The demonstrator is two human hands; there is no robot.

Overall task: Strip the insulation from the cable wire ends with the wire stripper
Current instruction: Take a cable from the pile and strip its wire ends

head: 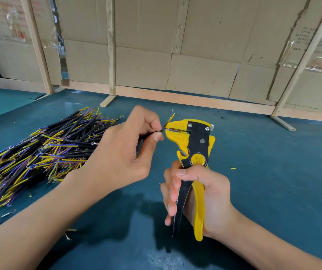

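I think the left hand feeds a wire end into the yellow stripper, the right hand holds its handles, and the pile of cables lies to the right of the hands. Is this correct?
Not quite. The pile of cables lies to the left of the hands, as the head view shows. The rest holds: the left hand feeds a wire end into the yellow stripper, and the right hand holds its handles.

A big pile of cables (37, 152) lies on the table (273, 172), to the left. The wire stripper (192, 152) is to its right. A cardboard wall (175, 45) stands behind.
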